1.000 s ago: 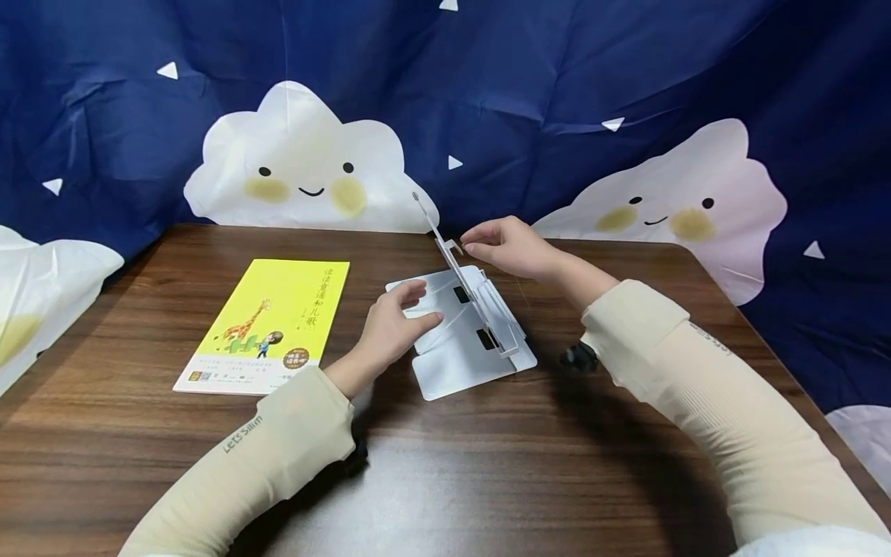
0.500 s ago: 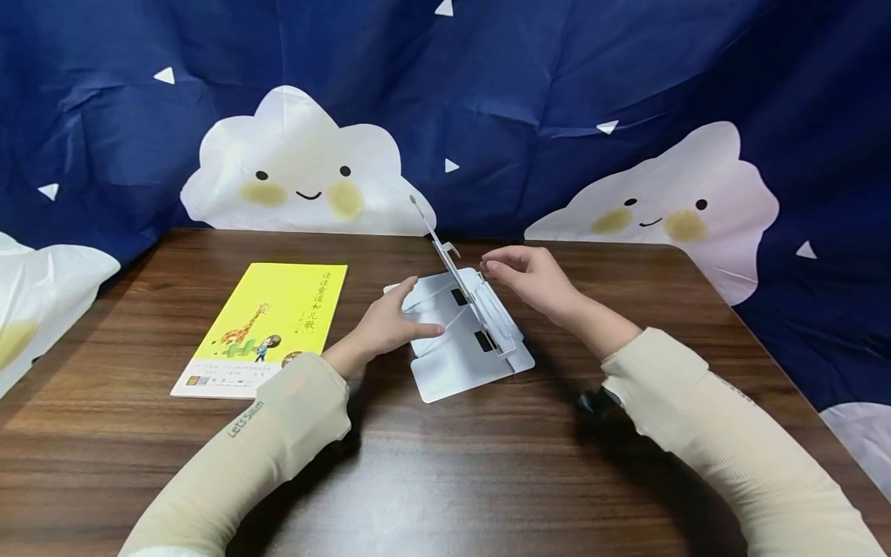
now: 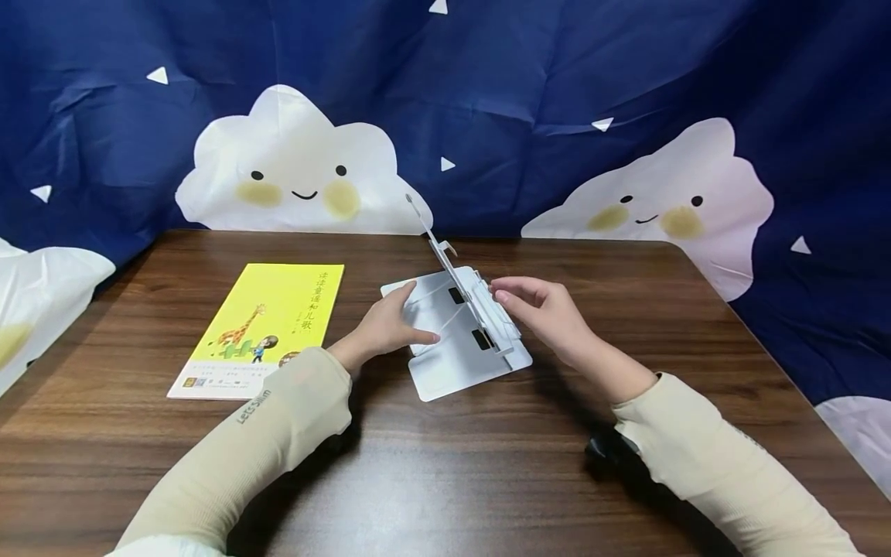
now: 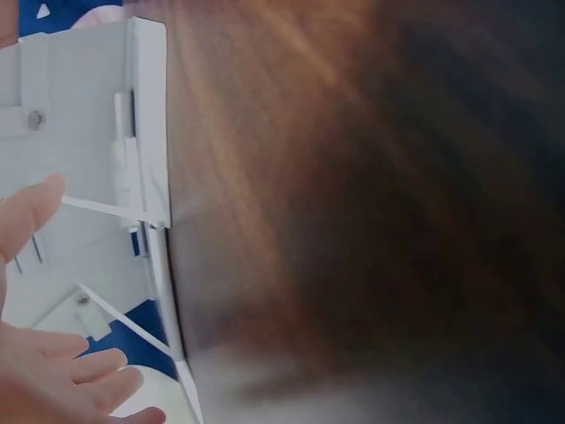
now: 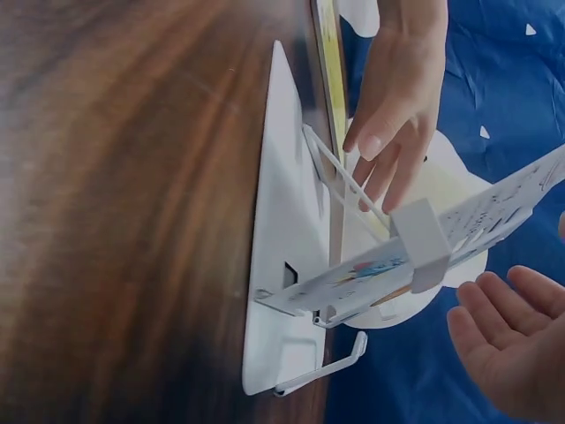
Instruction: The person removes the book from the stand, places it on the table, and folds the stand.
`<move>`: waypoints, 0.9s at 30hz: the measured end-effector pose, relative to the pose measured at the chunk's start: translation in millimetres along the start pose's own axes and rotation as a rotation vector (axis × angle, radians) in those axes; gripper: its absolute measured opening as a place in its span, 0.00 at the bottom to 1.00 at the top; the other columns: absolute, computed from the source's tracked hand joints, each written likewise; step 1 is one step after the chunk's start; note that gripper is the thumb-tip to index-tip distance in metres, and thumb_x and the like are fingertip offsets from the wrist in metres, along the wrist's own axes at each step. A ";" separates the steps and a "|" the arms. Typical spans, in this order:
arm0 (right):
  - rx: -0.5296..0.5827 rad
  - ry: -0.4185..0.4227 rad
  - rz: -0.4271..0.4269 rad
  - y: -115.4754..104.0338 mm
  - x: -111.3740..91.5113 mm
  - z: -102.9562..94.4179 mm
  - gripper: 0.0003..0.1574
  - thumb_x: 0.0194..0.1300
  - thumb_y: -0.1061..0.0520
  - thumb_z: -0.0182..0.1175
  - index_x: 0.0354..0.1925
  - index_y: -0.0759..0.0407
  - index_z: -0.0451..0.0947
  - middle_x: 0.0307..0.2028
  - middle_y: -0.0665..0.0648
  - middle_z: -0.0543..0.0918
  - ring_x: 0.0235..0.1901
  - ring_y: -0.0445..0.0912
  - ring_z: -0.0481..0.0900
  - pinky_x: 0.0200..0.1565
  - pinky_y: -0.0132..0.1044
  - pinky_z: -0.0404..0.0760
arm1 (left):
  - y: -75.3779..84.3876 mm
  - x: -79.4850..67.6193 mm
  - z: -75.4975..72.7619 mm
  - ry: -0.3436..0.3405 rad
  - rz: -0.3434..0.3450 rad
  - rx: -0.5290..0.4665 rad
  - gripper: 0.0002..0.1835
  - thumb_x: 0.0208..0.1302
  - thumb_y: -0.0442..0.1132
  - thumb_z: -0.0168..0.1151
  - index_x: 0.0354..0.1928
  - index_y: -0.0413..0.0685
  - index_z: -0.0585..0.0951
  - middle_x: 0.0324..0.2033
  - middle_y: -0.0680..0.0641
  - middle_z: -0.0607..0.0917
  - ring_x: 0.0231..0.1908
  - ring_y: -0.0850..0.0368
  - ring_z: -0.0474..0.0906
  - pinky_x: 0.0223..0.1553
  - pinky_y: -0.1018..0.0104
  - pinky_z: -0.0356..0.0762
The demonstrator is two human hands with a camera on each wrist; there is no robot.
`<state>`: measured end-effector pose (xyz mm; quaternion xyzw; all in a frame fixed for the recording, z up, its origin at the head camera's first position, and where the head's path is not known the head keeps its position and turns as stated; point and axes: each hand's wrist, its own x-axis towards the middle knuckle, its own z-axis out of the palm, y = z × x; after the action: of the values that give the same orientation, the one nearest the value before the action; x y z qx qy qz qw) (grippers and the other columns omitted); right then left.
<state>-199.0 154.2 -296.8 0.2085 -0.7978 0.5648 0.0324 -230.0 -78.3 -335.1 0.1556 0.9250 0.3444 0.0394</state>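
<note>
A white folding book stand (image 3: 455, 363) is on the table, its panel (image 3: 455, 286) tilted up from a flat base plate. In the left wrist view, thin wire struts (image 4: 106, 209) support the panel. My left hand (image 3: 383, 329) hovers at the stand's left side, thumb and fingers spread around the struts and holding nothing. My right hand (image 3: 550, 309) is just right of the panel's front ledge (image 3: 496, 305), fingers loosely bent. In the right wrist view its fingers (image 5: 494, 309) are apart from the panel and a white page clip (image 5: 422, 246).
A yellow book (image 3: 278, 317) with a giraffe and a child on its cover lies left of the stand, partly covered by the left sleeve (image 3: 299, 394). A blue curtain (image 3: 487, 77) with cloud prints hangs behind the wooden table (image 3: 445, 480).
My right hand has come down and toward me, from beside the panel's upper clip to beside the front ledge. My left hand stays nearly in place beside the stand.
</note>
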 end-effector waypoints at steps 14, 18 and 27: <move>-0.006 -0.051 -0.058 13.6 -19.3 13.3 0.18 0.55 0.63 0.58 0.45 0.69 0.74 0.43 0.62 0.77 0.41 0.49 0.75 0.40 0.36 0.74 | -13.4 2.5 3.0 -0.067 -0.040 -0.009 0.49 0.39 0.49 0.70 0.61 0.34 0.56 0.57 0.38 0.63 0.56 0.48 0.59 0.54 0.59 0.57; -0.063 -0.009 -0.108 7.1 -24.0 17.2 0.17 0.51 0.65 0.61 0.42 0.67 0.76 0.42 0.58 0.78 0.38 0.47 0.76 0.32 0.33 0.75 | -14.7 2.6 5.7 -0.051 -0.008 0.012 0.49 0.37 0.48 0.71 0.60 0.33 0.58 0.56 0.37 0.64 0.55 0.47 0.60 0.54 0.60 0.58; -0.156 0.106 -0.240 14.7 -26.6 23.7 0.12 0.47 0.67 0.63 0.35 0.66 0.80 0.36 0.56 0.81 0.39 0.45 0.77 0.38 0.42 0.74 | -16.6 0.8 9.9 -0.006 0.027 0.060 0.46 0.35 0.45 0.72 0.58 0.32 0.62 0.54 0.38 0.67 0.54 0.46 0.62 0.53 0.59 0.60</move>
<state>-175.9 144.4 -326.1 0.2690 -0.8057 0.5035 0.1580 -233.3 -83.7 -353.5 0.1703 0.9325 0.3168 0.0326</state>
